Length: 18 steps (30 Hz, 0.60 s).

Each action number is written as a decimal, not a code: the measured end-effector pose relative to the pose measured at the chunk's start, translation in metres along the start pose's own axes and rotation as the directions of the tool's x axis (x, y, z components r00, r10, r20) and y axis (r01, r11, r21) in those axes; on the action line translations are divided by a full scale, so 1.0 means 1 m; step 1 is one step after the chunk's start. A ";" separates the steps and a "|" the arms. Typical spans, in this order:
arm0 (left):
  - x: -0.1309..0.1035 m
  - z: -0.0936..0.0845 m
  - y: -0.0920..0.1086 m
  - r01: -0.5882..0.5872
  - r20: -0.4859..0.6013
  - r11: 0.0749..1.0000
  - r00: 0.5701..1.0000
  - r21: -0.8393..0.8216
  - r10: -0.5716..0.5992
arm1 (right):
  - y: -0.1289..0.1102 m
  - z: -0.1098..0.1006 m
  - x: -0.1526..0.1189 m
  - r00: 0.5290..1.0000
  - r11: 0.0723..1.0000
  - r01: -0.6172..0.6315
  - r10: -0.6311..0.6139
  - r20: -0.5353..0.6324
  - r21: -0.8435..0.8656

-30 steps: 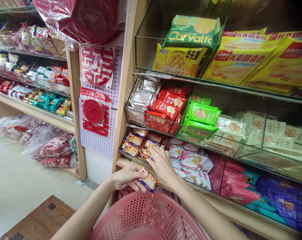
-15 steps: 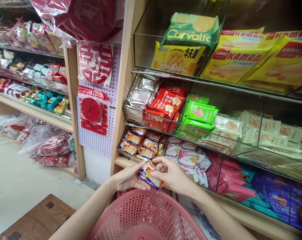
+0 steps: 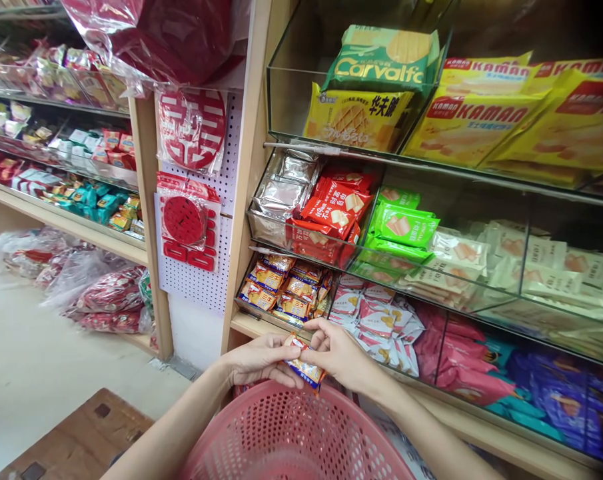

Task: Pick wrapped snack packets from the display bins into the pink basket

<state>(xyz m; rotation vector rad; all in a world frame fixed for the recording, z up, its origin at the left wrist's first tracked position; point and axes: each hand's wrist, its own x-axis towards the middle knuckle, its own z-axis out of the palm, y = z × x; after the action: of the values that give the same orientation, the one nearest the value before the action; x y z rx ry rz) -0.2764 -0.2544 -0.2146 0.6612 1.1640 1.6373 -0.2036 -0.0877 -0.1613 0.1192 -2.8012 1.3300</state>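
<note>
Snack pkt [image 3: 305,367] btwn both hands

Small snack shop.
Clear bins [image 3: 301,87] of wrapped biscuit packs [image 3: 381,63] on wooden shelves [image 3: 71,223], w/ pink shopping basket [image 3: 291,433].

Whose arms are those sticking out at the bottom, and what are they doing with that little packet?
There is no machine here. A person wears a camera on the head, so you see their own two arms from above. The left hand and right hand together hold small orange snack packets just above a pink plastic basket. In front is a shop shelf with clear bins. The nearest bin holds more of the same orange packets. Beside it lie white and pink packets, and above them red biscuit packs and green ones.
</note>
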 end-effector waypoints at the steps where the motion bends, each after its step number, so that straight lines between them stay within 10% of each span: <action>1: 0.000 0.000 0.000 0.000 -0.001 1.000 1.000 -0.002 0.000 | -0.002 -0.002 0.000 1.000 1.000 0.003 -0.003 -0.003 -0.026; 6: 0.001 0.000 0.002 -0.005 0.000 1.000 1.000 -0.008 0.005 | -0.021 -0.017 0.012 0.986 0.960 0.069 -0.108 -0.130 -0.271; 12: 0.002 -0.001 0.000 0.003 0.017 1.000 1.000 -0.005 -0.003 | -0.032 -0.014 0.047 0.861 0.433 0.042 -0.473 -0.187 -0.900; 18: 0.001 -0.003 0.001 -0.015 0.010 1.000 1.000 -0.011 0.015 | -0.020 -0.001 0.065 0.865 0.318 0.010 -0.478 -0.151 -0.948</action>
<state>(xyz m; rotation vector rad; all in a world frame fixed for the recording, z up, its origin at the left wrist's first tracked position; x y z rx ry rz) -0.2800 -0.2547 -0.2151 0.6724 1.1446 1.6498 -0.2664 -0.1030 -0.1409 0.1877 -2.5055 -0.4445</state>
